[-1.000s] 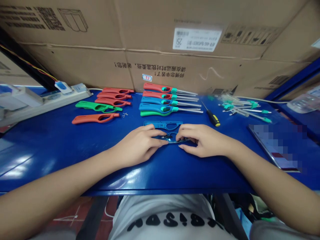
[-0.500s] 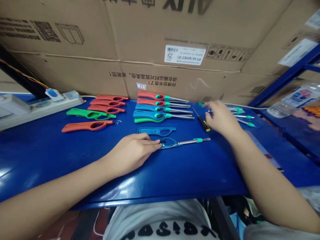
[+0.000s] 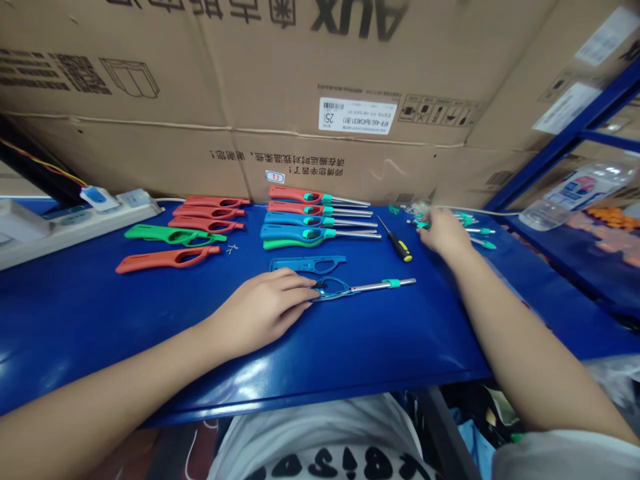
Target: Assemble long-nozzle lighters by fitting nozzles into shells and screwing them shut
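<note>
My left hand (image 3: 273,308) rests on a blue lighter half-shell (image 3: 336,288), its fingers closed over the handle end. A metal tube (image 3: 373,287) with a teal collar runs out of this shell to the right. Just behind lies the other blue handle half (image 3: 307,264), flat on the table. At the back right, my right hand (image 3: 447,233) is down among small teal and clear parts (image 3: 420,212) and metal tubes with teal collars (image 3: 483,231). Its fingers are curled downward, and their tips are mostly hidden. Left of it lies a yellow-and-black screwdriver (image 3: 400,247).
Several lighters with metal tubes (image 3: 320,217) lie in a row at the back middle. Red and green handle shells (image 3: 175,233) lie on the left, near a white power strip (image 3: 80,227). A cardboard box (image 3: 280,113) stands behind. A plastic bottle (image 3: 575,197) lies at right.
My right hand has moved right and down into the small parts, its fingers now curled. The left hand stays on the blue shell. The camera view has shifted slightly.
</note>
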Demonstrator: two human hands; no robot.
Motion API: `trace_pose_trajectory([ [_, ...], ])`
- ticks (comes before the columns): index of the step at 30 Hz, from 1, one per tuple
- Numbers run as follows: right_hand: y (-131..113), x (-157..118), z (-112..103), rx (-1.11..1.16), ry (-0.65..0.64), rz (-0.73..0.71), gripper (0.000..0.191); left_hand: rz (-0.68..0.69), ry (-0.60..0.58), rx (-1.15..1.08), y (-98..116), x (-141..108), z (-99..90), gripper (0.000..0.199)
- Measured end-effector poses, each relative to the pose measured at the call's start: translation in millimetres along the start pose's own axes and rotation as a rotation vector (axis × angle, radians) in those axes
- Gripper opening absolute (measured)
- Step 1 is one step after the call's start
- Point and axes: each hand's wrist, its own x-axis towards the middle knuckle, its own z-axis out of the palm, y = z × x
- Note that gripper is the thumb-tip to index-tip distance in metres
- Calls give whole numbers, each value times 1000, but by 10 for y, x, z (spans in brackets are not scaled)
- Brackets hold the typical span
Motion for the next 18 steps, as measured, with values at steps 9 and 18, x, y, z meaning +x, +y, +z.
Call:
trace_pose_trajectory([
  [9, -19, -20, -21, 56, 32, -1, 21, -61, 13, -121, -15, 79, 87, 15],
  [18, 4, 23, -33, 90, 8, -47, 11, -98, 32, -187, -18, 88, 86, 11],
])
